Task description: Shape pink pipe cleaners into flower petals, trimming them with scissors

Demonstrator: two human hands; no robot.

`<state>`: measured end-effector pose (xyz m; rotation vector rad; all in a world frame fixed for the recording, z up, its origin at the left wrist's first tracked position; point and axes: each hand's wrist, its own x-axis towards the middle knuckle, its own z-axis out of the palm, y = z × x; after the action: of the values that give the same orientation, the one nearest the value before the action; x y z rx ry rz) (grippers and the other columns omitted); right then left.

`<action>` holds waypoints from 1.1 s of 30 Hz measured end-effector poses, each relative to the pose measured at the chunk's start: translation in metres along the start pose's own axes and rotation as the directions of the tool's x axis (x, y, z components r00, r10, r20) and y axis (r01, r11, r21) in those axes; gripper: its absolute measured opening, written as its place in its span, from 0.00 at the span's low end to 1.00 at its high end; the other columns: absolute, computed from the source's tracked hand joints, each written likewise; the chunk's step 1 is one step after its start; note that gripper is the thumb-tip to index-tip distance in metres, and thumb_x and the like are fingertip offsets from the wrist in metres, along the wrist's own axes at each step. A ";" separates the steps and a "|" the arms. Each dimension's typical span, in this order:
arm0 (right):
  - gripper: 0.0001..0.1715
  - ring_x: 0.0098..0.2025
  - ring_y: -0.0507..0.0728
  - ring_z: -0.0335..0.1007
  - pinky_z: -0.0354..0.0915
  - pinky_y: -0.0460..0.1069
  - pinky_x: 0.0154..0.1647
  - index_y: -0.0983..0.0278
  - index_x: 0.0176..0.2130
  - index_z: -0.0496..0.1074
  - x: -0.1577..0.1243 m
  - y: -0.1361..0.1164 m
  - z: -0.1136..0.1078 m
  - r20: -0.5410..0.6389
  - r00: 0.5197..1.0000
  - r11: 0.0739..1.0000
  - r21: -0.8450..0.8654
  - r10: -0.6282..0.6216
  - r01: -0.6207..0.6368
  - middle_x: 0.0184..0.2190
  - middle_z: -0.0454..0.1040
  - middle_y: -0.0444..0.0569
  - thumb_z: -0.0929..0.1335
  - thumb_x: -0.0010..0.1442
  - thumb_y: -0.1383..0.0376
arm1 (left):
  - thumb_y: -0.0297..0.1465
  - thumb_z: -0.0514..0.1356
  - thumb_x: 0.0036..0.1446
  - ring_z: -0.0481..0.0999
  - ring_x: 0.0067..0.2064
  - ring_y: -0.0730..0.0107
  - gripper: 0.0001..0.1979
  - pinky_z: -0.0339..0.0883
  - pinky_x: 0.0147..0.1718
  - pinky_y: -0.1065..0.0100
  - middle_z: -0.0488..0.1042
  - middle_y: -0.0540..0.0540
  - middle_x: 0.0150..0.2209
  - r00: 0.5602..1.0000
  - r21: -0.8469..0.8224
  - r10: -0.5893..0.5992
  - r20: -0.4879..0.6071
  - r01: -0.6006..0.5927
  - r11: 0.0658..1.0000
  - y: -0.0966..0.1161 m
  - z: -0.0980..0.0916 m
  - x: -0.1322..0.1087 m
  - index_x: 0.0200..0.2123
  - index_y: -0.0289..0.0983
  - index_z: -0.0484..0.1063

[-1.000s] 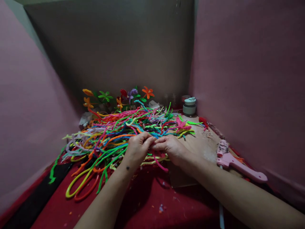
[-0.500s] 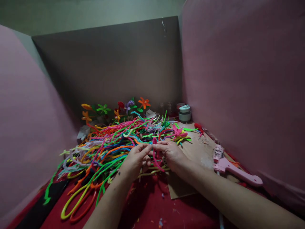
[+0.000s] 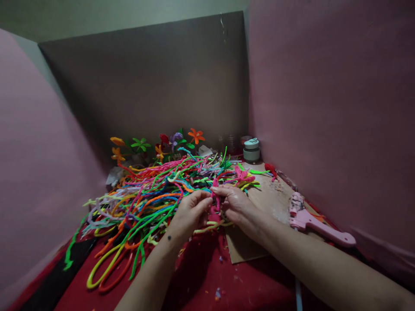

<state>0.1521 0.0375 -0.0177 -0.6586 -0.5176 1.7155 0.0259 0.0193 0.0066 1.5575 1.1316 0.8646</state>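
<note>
Through the head view I see a pink fuzzy stem (image 3: 217,203) upright between the fingers of 2 bare hands. The tail that curved below them 0.5 seconds ago no longer shows; I judge shaping is under way. The right hand (image 3: 239,209) pinches it; whether the left hand (image 3: 191,212) grips or only touches, I cannot tell. On the glue gun (image 3: 319,226), right of the fingers, I can read no brand.

Pink strip (image 3: 217,203) partly behind right hand (image 3: 238,208); forearms (image 3: 149,272) cut off.
</note>
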 end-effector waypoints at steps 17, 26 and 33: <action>0.09 0.16 0.46 0.55 0.54 0.43 0.17 0.67 0.18 0.63 0.003 -0.001 0.000 0.015 1.000 1.000 0.001 0.001 -0.001 0.13 0.63 0.39 0.70 0.36 0.74 | 0.30 0.55 0.55 0.70 0.32 0.73 0.08 0.65 0.30 0.73 0.71 0.47 0.32 0.830 0.267 0.555 0.054 -0.548 0.793 -0.005 -0.004 -0.003 0.34 0.39 0.74; 0.12 0.15 0.44 0.53 0.47 0.43 0.16 0.67 0.23 0.66 -0.004 0.001 -0.001 0.063 0.993 0.976 -0.193 -0.095 0.106 0.14 0.63 0.38 0.72 0.37 0.67 | 0.30 0.55 0.53 0.67 0.27 0.75 0.06 0.60 0.28 0.73 0.70 0.50 0.26 0.825 0.572 0.557 -0.100 -0.410 0.710 0.001 -0.009 -0.008 0.29 0.36 0.71; 0.12 0.14 0.45 0.52 0.49 0.43 0.17 0.67 0.20 0.65 -0.001 0.004 -0.004 0.063 0.991 0.959 -0.251 -0.119 0.131 0.12 0.62 0.37 0.72 0.37 0.65 | 0.28 0.52 0.55 0.64 0.28 0.74 0.07 0.57 0.29 0.72 0.65 0.49 0.25 0.796 0.803 0.603 0.046 -0.388 0.452 0.001 -0.008 -0.008 0.27 0.35 0.66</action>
<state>0.1518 0.0354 -0.0230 -0.7519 -0.8062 1.5620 0.0165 0.0137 0.0100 2.7066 1.3410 1.0314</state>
